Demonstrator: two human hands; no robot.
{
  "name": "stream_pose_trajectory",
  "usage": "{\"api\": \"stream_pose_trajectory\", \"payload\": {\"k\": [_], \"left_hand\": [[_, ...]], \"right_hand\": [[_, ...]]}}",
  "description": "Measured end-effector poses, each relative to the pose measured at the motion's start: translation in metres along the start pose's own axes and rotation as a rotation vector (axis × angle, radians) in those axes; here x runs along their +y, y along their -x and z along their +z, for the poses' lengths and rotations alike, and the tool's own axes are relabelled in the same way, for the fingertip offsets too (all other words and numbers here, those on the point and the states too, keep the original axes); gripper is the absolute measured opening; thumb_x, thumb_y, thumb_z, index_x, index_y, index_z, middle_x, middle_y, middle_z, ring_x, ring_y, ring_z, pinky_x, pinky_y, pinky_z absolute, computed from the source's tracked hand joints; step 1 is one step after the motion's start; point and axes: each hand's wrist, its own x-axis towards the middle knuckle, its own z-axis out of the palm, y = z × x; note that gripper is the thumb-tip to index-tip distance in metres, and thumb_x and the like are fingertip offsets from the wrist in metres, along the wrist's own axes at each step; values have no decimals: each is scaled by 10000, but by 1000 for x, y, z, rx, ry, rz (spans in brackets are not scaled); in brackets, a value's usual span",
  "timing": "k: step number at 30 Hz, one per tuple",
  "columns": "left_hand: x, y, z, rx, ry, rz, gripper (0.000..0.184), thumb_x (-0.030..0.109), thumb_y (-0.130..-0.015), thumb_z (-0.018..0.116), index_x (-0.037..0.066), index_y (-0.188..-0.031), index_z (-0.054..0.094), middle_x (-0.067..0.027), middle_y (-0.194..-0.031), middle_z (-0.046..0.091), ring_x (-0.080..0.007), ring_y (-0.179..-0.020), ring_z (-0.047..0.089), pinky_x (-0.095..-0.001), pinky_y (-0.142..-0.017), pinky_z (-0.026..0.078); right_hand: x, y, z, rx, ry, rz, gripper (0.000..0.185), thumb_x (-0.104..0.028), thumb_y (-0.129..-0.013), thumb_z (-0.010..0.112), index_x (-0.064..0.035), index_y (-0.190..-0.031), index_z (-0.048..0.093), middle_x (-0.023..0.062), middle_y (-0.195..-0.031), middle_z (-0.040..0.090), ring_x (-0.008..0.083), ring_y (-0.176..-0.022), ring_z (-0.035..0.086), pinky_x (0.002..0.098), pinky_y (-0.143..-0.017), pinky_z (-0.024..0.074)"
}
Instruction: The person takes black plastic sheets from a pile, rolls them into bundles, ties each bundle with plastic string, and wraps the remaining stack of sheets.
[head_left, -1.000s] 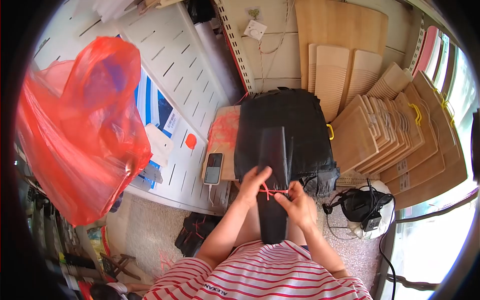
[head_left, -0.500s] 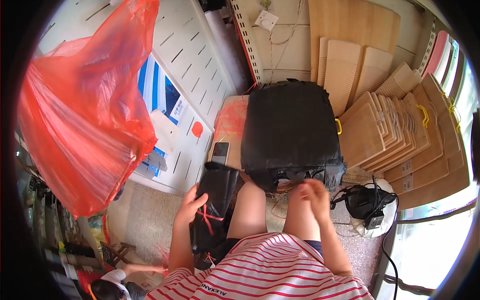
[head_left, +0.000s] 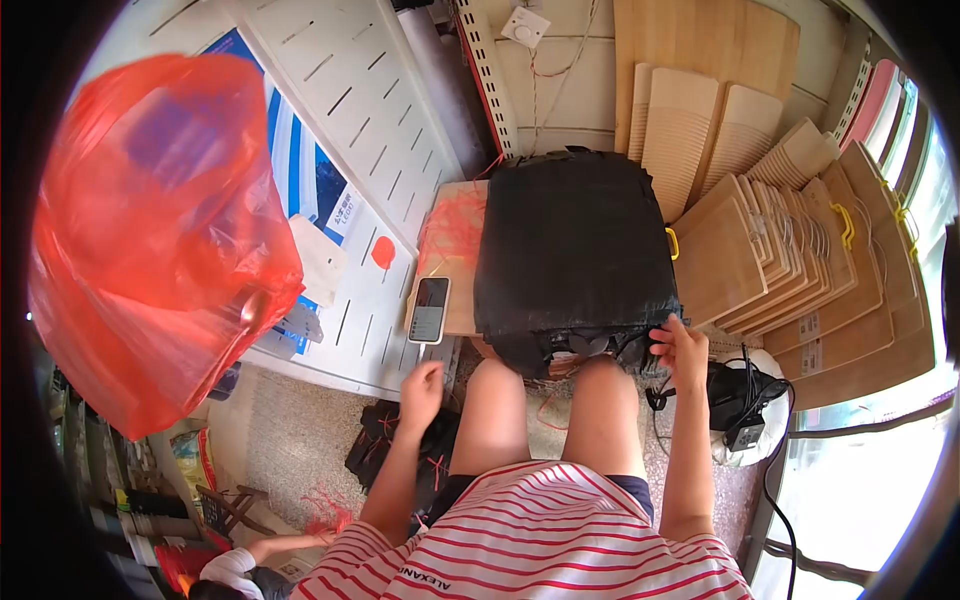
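A thick stack of black plastic bags (head_left: 578,245) lies in front of my knees, its near edge crumpled and ragged. My right hand (head_left: 682,352) is at the near right corner of the stack, fingers bent and apart, fingertips at the plastic; no grip shows. My left hand (head_left: 421,395) hovers left of my knee with its fingers curled in and nothing seen in them. Below it on the floor lies a pile of black bundles (head_left: 380,440) tied with red string. A phone (head_left: 430,308) with a cable plugged in rests on the board left of the stack.
A large red plastic bag (head_left: 165,250) fills the left side before a white slotted panel (head_left: 365,110). Wooden cutting boards (head_left: 735,250) and washboards (head_left: 680,125) lean at the right. A black cable bundle (head_left: 745,405) sits by my right knee. Another person's arm (head_left: 285,543) shows at lower left.
My left hand has let go of the folded black bundle, which is out of the hand now. My right hand has moved up and right to the stack's corner. The red bag has shifted down and puffed out.
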Motion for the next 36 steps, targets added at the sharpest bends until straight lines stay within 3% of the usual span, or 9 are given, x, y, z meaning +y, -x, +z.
{"api": "stream_pose_trajectory", "payload": {"k": [4,5,8,14,19,27,31,33,36], "left_hand": [[132,-40,51,38,33,324,226,110,-799,740,46,-1002,665,-133,-960,664,-323,-891,632,-411,-795,502],[150,-52,62,31,10,528,275,136,-778,756,43,-1017,660,-131,-994,665,-328,-928,638,-421,-824,506],[192,-66,94,-62,-97,719,481,241,-766,786,15,-1161,630,-127,-1194,632,-317,-1157,582,-430,-982,455],[226,-87,146,-113,-133,733,570,255,-773,763,14,-1249,562,-129,-1213,607,-314,-1163,558,-426,-1000,432],[221,-100,160,-120,-64,671,220,156,-809,690,22,-983,678,-127,-921,700,-298,-898,661,-437,-806,504],[212,-114,148,-127,131,281,204,189,-902,633,-11,-934,657,-208,-723,631,-374,-678,647,-381,-584,467],[213,-116,146,-184,60,304,188,174,-896,635,-8,-934,661,-209,-740,634,-371,-676,644,-392,-586,469],[217,-112,146,-127,84,470,173,156,-885,643,-12,-921,667,-203,-757,646,-371,-690,643,-404,-605,482],[221,-104,146,-63,2,621,132,123,-855,653,-2,-885,682,-148,-853,699,-328,-806,667,-415,-753,508]], "right_hand": [[-8,-19,5,8,-39,113,365,-316,-898,701,40,-909,620,102,-731,685,96,-466,561,209,-378,395],[-7,-23,6,-24,-54,89,339,-308,-900,700,17,-873,610,79,-701,663,85,-448,531,208,-370,374],[-16,-26,16,-97,-85,18,304,-291,-911,692,-22,-816,589,40,-652,617,64,-419,472,204,-357,327],[-37,-22,36,-202,-155,-52,279,-274,-941,664,-62,-789,567,16,-646,581,41,-417,428,196,-366,271],[-38,-27,39,-285,-179,-107,261,-290,-970,625,-51,-876,585,25,-693,599,56,-487,491,196,-426,339],[-9,-20,19,-108,-80,-22,367,-332,-1013,526,27,-1015,600,88,-763,666,116,-509,569,232,-425,405],[-7,-14,25,-166,-80,86,447,-366,-975,588,70,-1076,597,138,-783,697,134,-481,591,236,-392,414],[-14,-16,35,-151,-99,91,441,-362,-969,600,70,-1060,597,136,-775,695,133,-476,589,232,-385,412],[-8,-29,49,-135,-173,97,362,-305,-960,622,52,-1015,603,123,-742,688,125,-460,579,226,-367,408]]}}
